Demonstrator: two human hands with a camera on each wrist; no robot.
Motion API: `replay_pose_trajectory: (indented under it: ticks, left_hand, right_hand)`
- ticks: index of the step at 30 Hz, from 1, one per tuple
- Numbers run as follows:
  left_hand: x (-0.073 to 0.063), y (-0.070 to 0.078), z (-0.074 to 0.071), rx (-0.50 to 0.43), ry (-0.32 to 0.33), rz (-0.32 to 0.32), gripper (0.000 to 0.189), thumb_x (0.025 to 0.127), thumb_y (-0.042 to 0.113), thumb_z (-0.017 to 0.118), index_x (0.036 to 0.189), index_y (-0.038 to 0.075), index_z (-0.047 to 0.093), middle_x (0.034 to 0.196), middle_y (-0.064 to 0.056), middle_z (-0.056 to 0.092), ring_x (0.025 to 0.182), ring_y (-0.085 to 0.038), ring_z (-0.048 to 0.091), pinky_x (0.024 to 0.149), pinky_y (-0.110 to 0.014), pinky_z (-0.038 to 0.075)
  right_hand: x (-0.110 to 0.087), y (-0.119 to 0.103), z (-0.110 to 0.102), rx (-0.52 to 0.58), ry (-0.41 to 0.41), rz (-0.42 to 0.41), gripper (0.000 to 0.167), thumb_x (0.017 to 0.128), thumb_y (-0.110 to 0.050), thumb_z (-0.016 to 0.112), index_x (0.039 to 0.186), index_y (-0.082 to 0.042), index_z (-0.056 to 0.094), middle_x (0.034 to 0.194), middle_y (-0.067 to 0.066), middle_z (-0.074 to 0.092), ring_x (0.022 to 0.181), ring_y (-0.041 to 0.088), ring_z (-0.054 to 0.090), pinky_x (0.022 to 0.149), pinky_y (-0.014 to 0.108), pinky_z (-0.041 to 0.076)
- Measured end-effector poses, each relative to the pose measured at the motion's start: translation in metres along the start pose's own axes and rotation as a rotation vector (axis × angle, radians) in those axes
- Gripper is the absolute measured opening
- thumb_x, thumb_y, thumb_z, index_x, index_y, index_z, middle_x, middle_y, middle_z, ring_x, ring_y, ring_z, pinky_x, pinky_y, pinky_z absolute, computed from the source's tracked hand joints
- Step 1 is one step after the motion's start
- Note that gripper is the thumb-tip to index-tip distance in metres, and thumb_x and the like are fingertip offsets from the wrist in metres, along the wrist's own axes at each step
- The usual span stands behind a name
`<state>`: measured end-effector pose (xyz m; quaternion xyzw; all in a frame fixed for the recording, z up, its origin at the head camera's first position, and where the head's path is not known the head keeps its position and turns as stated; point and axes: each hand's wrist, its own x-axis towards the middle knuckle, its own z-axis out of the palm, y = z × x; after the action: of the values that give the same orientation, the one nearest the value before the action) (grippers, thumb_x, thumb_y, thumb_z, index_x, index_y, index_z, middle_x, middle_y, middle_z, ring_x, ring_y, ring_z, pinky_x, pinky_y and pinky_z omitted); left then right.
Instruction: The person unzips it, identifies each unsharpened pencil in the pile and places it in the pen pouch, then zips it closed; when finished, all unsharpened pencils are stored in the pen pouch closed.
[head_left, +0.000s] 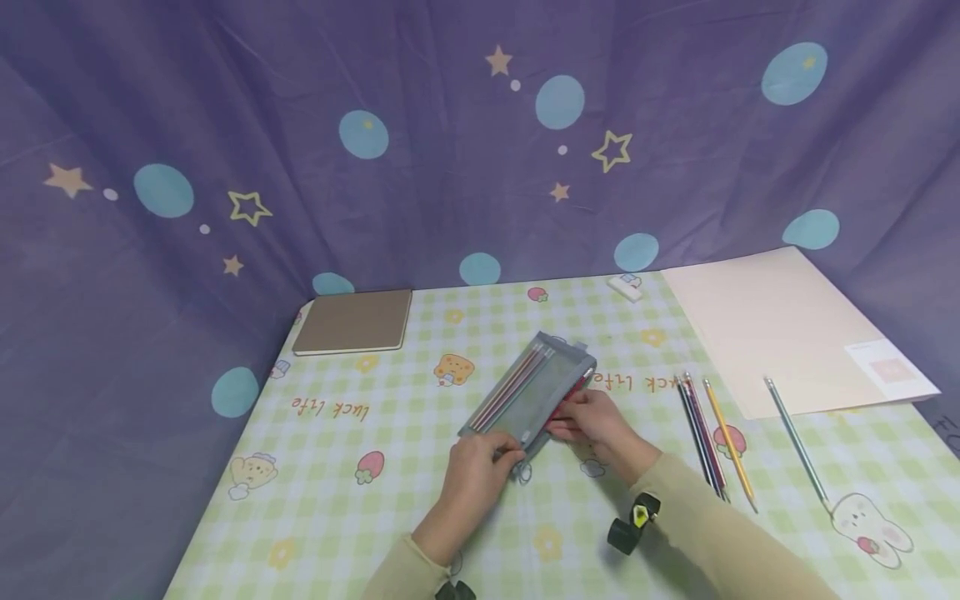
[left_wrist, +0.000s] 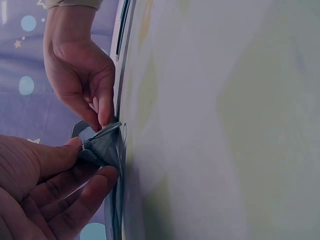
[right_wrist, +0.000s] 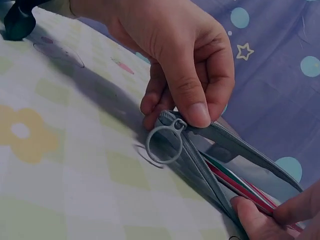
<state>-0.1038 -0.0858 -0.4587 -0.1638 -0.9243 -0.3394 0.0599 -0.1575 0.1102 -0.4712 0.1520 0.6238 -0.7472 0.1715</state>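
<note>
A grey see-through zip pencil case (head_left: 546, 388) lies slanted in the middle of the table, with several pencils (head_left: 512, 385) showing through its side. My left hand (head_left: 476, 473) pinches its near end, by the zipper. From that corner hangs a zipper pull with a ring (right_wrist: 149, 150). On the case's right side, my right hand (head_left: 598, 427) has thumb and fingers at the edge of the unzipped mouth. In the right wrist view the mouth gapes, with red and green pencils (right_wrist: 235, 181) inside, beside the right thumb (right_wrist: 252, 220).
Right of the case lie several dark pencils (head_left: 699, 437), a yellow pencil (head_left: 729, 442) and a teal pencil (head_left: 797, 443). A large cream sheet (head_left: 765, 325) covers the back right corner. A brown notebook (head_left: 352, 322) is at the back left, a white eraser (head_left: 624, 289) at the back edge.
</note>
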Motion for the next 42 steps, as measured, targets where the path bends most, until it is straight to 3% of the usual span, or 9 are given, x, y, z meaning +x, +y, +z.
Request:
replay_pose_trajectory:
  ticks: [11, 18, 29, 36, 39, 42]
  left_hand:
    - [0.000, 0.001, 0.000, 0.015, -0.004, -0.005, 0.005, 0.080, 0.018, 0.079, 0.081, 0.017, 0.075, 0.075, 0.009, 0.071, 0.062, 0.000, 0.058, 0.059, -0.023, 0.047]
    - [0.000, 0.000, -0.001, -0.006, -0.021, -0.033, 0.005, 0.081, 0.018, 0.079, 0.081, 0.015, 0.075, 0.074, 0.009, 0.070, 0.062, 0.000, 0.058, 0.058, -0.023, 0.046]
    - [-0.001, -0.001, 0.000, -0.007, -0.022, -0.002, 0.005, 0.081, 0.017, 0.079, 0.083, 0.014, 0.075, 0.076, 0.008, 0.071, 0.067, -0.003, 0.062, 0.064, -0.026, 0.049]
    - [-0.003, 0.001, -0.006, 0.061, -0.069, 0.003, 0.004, 0.082, 0.019, 0.078, 0.085, 0.018, 0.075, 0.080, 0.009, 0.071, 0.074, -0.006, 0.065, 0.071, -0.030, 0.052]
    - [-0.003, 0.002, -0.009, 0.090, -0.092, 0.021, 0.004, 0.083, 0.019, 0.077, 0.086, 0.018, 0.075, 0.083, 0.009, 0.072, 0.078, -0.008, 0.066, 0.074, -0.031, 0.053]
    - [-0.004, 0.001, -0.014, 0.108, -0.096, 0.063, 0.004, 0.083, 0.019, 0.077, 0.086, 0.017, 0.075, 0.083, 0.009, 0.072, 0.077, -0.007, 0.066, 0.071, -0.030, 0.052]
  right_hand:
    - [0.000, -0.001, 0.002, -0.018, -0.028, 0.014, 0.029, 0.097, 0.001, 0.053, 0.121, 0.018, 0.051, 0.084, 0.015, 0.070, 0.070, 0.017, 0.070, 0.071, 0.030, 0.057]
    - [-0.005, -0.002, 0.001, -0.049, -0.041, -0.017, 0.030, 0.096, 0.002, 0.052, 0.120, 0.020, 0.049, 0.088, 0.020, 0.070, 0.072, 0.019, 0.071, 0.072, 0.031, 0.057]
    - [-0.021, -0.009, -0.016, -0.169, -0.049, -0.197, 0.022, 0.096, 0.006, 0.047, 0.113, 0.019, 0.049, 0.099, 0.030, 0.065, 0.076, 0.026, 0.070, 0.073, 0.038, 0.057]
    - [-0.019, -0.018, -0.047, -0.421, 0.111, -0.329, 0.020, 0.094, 0.008, 0.043, 0.108, 0.011, 0.057, 0.100, 0.028, 0.065, 0.075, 0.024, 0.069, 0.069, 0.033, 0.057]
    - [-0.019, -0.021, -0.061, -0.614, 0.201, -0.439, 0.020, 0.092, 0.005, 0.047, 0.105, 0.005, 0.062, 0.093, 0.022, 0.069, 0.067, 0.020, 0.068, 0.061, 0.030, 0.055]
    - [-0.022, -0.027, -0.073, -0.891, 0.272, -0.572, 0.023, 0.088, 0.003, 0.055, 0.108, -0.003, 0.064, 0.090, 0.016, 0.071, 0.065, 0.021, 0.065, 0.059, 0.035, 0.050]
